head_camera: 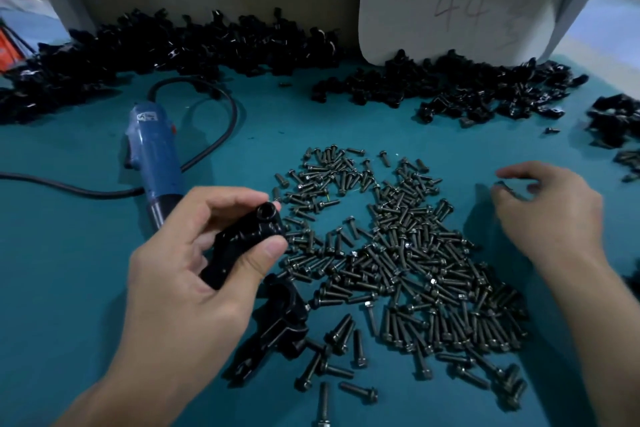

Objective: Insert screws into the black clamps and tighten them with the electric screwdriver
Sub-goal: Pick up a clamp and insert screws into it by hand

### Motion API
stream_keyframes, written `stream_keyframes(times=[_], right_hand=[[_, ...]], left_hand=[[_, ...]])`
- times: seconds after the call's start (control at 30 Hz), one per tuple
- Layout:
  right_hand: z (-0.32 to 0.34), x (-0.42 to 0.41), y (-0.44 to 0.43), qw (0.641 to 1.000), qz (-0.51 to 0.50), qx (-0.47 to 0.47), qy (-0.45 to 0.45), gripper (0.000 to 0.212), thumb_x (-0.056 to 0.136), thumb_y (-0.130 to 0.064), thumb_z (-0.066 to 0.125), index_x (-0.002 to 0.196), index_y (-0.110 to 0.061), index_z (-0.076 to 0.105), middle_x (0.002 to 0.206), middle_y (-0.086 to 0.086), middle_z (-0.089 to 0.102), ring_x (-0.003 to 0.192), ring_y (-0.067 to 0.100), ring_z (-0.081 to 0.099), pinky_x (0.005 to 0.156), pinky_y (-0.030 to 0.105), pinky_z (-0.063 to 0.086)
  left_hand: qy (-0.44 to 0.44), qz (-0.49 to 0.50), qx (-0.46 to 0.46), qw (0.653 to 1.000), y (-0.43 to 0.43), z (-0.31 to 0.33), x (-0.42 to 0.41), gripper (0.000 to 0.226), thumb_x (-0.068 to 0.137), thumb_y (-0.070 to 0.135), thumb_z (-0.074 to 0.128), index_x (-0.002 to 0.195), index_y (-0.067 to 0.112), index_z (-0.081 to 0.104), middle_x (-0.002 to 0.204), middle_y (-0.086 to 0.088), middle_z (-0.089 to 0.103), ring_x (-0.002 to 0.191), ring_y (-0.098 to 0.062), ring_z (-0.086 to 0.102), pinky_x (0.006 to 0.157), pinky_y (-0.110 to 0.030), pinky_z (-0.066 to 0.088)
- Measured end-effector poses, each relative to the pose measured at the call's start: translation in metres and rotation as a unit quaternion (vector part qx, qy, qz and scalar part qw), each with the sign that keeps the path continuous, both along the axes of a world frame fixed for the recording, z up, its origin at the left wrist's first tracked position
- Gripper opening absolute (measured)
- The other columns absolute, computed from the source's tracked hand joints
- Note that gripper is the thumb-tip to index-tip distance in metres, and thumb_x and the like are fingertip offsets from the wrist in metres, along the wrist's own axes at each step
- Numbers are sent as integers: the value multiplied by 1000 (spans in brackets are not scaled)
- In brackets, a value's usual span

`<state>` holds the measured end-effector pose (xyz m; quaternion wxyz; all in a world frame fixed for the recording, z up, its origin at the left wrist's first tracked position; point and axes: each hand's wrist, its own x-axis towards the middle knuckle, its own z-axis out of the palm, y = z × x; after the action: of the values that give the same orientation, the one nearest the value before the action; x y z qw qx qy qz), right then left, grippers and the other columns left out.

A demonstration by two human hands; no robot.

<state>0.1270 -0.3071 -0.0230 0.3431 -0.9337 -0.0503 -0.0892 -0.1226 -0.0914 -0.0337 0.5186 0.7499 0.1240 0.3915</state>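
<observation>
My left hand (pixel 180 274) is shut on a black clamp (pixel 242 239) and holds it tilted above the table, its round screw hole facing up. A second black clamp (pixel 280 322) lies on the mat just below that hand. A wide pile of dark screws (pixel 398 253) spreads over the middle of the table. My right hand (pixel 550 208) hovers at the pile's right edge, blurred, with a small dark screw (pixel 504 185) pinched between thumb and forefinger. The blue electric screwdriver (pixel 156 156) lies on the table, behind and to the left of my left hand.
Heaps of black clamps line the back left (pixel 156 45) and back right (pixel 467 90), with more at the right edge (pixel 613 118). The screwdriver's black cable (pixel 221 135) loops across the teal mat (pixel 52 253). A white board (pixel 460 0) leans at the back.
</observation>
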Motion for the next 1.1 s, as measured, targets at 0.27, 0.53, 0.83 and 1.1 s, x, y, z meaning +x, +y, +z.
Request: stream_keyframes(times=[0.27,0.53,0.83,1.1], right_hand=[[16,-43,26,921,344,-178,48,35,86,-59,64,120,-52,63,106,-26,53,82,-8,55,69,16,41],[18,-43,23,940,307,-141,51,20,89,-27,77,102,-43,74,81,-20,65,74,-7,59,54,8,43],[14,-43,25,971,237,-21,-6,22,91,-23,76,82,-44,73,78,-20,70,74,-10,63,58,23,48],[28,-79,49,860,331,354,157,20,77,-24,70,94,-27,81,90,6,80,86,17,77,78,16,58]], left_hand=[[0,5,11,1000,0,-1,0,30,84,36,75,111,42,66,113,6,76,105,-16,74,88,-17,56],[27,8,33,999,-1,-1,-1,30,84,39,75,111,46,64,112,12,75,111,-19,72,88,-24,59],[28,13,5,999,-3,1,0,34,83,25,79,108,44,65,111,14,74,109,-15,72,90,-20,56],[17,-8,-36,999,-3,6,0,32,84,18,76,106,38,64,109,11,75,109,-18,72,92,-27,57]])
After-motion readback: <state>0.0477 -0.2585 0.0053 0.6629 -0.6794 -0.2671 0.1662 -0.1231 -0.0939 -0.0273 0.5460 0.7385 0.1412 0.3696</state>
